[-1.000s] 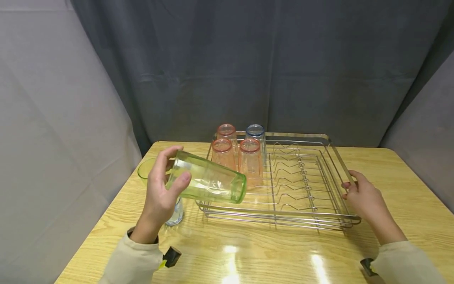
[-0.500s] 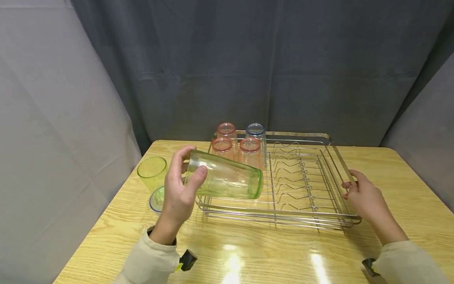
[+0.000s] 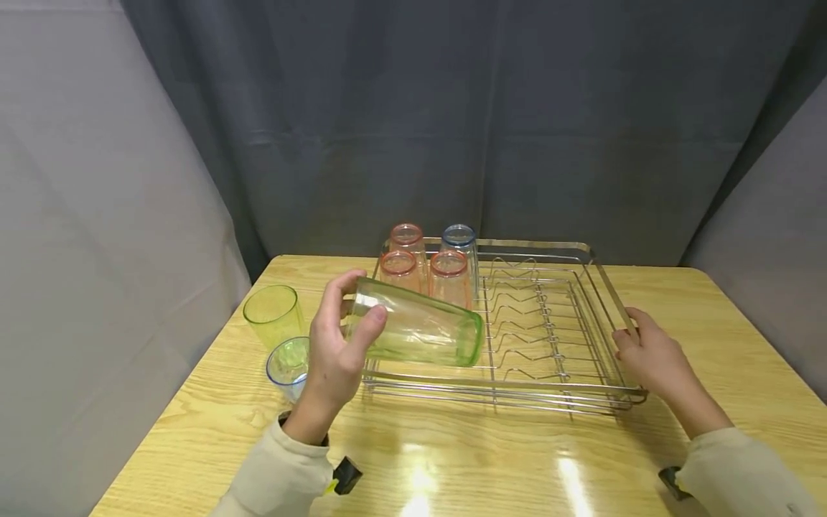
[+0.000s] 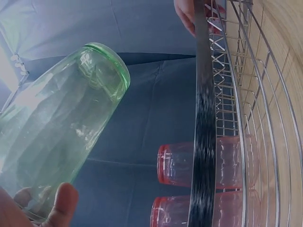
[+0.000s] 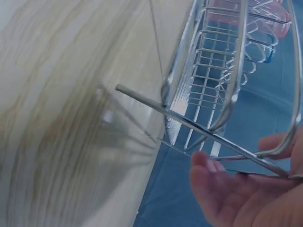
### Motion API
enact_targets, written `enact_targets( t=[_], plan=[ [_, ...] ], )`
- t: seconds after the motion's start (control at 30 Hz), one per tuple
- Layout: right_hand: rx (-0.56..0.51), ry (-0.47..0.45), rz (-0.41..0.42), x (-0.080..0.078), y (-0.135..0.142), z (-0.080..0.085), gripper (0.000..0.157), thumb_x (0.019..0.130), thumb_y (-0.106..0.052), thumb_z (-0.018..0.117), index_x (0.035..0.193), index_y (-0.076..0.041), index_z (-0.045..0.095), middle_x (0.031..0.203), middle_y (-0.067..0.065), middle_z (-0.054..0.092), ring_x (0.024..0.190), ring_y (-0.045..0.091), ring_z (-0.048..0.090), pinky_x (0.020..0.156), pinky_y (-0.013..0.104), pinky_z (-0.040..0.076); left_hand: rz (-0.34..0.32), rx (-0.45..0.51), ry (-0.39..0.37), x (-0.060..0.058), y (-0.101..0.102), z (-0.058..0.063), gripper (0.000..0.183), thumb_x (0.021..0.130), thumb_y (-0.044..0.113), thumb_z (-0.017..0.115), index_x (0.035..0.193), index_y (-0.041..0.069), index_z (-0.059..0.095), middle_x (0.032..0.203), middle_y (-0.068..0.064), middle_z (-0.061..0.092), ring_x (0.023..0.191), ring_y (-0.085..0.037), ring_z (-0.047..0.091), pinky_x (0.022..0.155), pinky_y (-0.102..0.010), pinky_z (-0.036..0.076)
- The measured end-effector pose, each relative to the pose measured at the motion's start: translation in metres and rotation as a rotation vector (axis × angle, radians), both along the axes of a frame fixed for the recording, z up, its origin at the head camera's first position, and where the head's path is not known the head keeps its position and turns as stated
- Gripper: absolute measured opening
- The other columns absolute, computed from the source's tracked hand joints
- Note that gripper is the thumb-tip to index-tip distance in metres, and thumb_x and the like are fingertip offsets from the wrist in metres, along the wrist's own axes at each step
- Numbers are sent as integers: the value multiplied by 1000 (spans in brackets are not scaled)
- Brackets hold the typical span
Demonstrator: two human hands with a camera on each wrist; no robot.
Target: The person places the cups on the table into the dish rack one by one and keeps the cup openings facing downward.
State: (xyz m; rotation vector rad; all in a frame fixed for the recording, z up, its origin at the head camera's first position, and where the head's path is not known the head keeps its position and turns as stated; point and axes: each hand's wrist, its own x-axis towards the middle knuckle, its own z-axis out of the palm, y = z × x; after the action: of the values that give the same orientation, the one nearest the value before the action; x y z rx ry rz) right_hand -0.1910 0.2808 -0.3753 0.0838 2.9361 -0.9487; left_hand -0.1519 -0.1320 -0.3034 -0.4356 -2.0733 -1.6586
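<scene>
Long beige sleeves (image 3: 278, 470), blocky black wrist cameras (image 3: 347, 475), small yellow tab (image 3: 332, 487)

- My left hand (image 3: 332, 355) is raised over the left half of the surface (image 3: 187, 431), in a holding grip.
- Its thumb (image 3: 370, 327) lies on the side nearest me, angled rightward; its fingers (image 3: 337, 287) curve round the far side.
- My right hand (image 3: 659, 359) is out toward the surface's right edge, its bent fingers (image 5: 208, 189) gripping.
- Both wrists (image 3: 310, 420) emerge from pale sleeves (image 3: 271, 470), my forearms (image 3: 743, 470) slanting inward from the near side.
</scene>
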Motion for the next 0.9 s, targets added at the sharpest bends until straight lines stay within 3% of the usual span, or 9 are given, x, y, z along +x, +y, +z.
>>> enact_targets(
  t=[0.1, 0.2, 0.27, 0.33, 0.47, 0.53, 0.7, 0.8, 0.9],
  plan=[
    [27, 57, -28, 6, -3, 4, 71, 107, -36, 31, 155, 8, 3, 142, 46, 34, 122, 62, 41, 86, 67, 42, -15, -2, -1, 0, 3, -1, 52, 87, 27, 57, 135, 7, 50, 119, -12, 60, 95, -20, 59, 68, -27, 53],
    [16, 228, -46, 18, -14, 12, 66, 106, -31, 40, 155, 5, 16, 143, 42, 37, 125, 61, 36, 89, 68, 36, -34, 11, 6, 1, 7, -2, 52, 87, 26, 57, 135, 7, 50, 120, -12, 59, 95, -20, 59, 68, -27, 54],
    [-15, 383, -39, 26, -25, 18, 56, 104, -23, 46, 151, 3, 32, 141, 36, 45, 126, 55, 41, 94, 53, 42, -44, 21, 13, 2, 8, -1, 52, 87, 25, 57, 135, 7, 50, 120, -12, 58, 95, -20, 59, 67, -28, 54],
    [-77, 520, -1, 34, -38, 25, 45, 102, -15, 51, 145, 0, 46, 138, 27, 54, 130, 32, 48, 97, 30, 45, -47, 33, 18, 3, 10, -1, 52, 87, 25, 57, 135, 7, 50, 121, -12, 58, 96, -20, 60, 68, -28, 54],
    [-164, 644, 142, 47, -63, 38, 37, 98, -4, 56, 135, -8, 59, 131, 2, 62, 115, -11, 50, 86, -1, 36, -66, 46, 28, 4, 13, -1, 52, 88, 24, 56, 136, 7, 49, 123, -12, 58, 99, -20, 60, 71, -29, 54],
    [-182, 642, 248, 53, -75, 44, 40, 97, -1, 58, 136, -11, 58, 129, -3, 61, 111, -16, 51, 86, 1, 41, -78, 53, 28, 4, 14, -2, 52, 88, 24, 56, 136, 8, 48, 124, -12, 58, 100, -20, 61, 74, -28, 54],
    [-160, 532, 504, 66, -101, 54, 61, 96, -4, 61, 150, -21, 40, 139, 1, 55, 112, 0, 58, 87, 17, 52, -90, 38, 25, 5, 19, -5, 53, 89, 26, 55, 138, 7, 47, 126, -13, 58, 101, -21, 60, 75, -29, 54],
    [-156, 418, 575, 71, -113, 55, 73, 97, -13, 62, 157, -28, 23, 146, 5, 47, 112, 7, 60, 87, 27, 55, -92, 22, 33, 6, 21, -8, 54, 90, 29, 54, 139, 7, 47, 127, -14, 58, 101, -22, 60, 75, -30, 55],
    [-178, 359, 584, 70, -122, 53, 77, 97, -18, 63, 159, -30, 17, 136, 4, 53, 106, 9, 63, 83, 28, 57, -95, 17, 41, 6, 22, -9, 54, 91, 32, 54, 139, 9, 47, 127, -14, 58, 101, -23, 61, 75, -31, 56]
  ],
)
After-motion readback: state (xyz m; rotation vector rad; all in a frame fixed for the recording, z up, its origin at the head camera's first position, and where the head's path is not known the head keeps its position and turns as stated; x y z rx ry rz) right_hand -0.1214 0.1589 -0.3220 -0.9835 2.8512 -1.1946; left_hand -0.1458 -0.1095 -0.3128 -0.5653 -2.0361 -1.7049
